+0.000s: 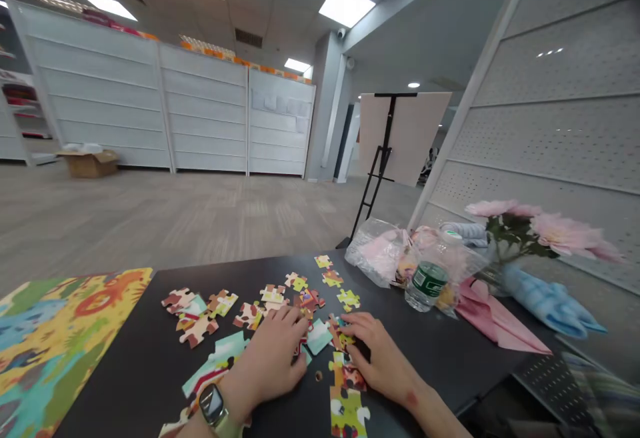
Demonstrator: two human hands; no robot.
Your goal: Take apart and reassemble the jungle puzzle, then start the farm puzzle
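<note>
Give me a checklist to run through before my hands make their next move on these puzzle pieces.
1. Left hand at the pieces: ok, its fingers are among them.
2. Left hand's grip on a piece: cannot tell, the hand hides what lies beneath.
3. Right hand at the pieces: ok, its fingers reach over the upper end of the strip of pieces.
4. All pieces joined: not ok, the yellow-green piece lies apart, beyond the right hand.
5. Bottle away from the hands: ok, it stands apart from both, beside the plastic bag.
</note>
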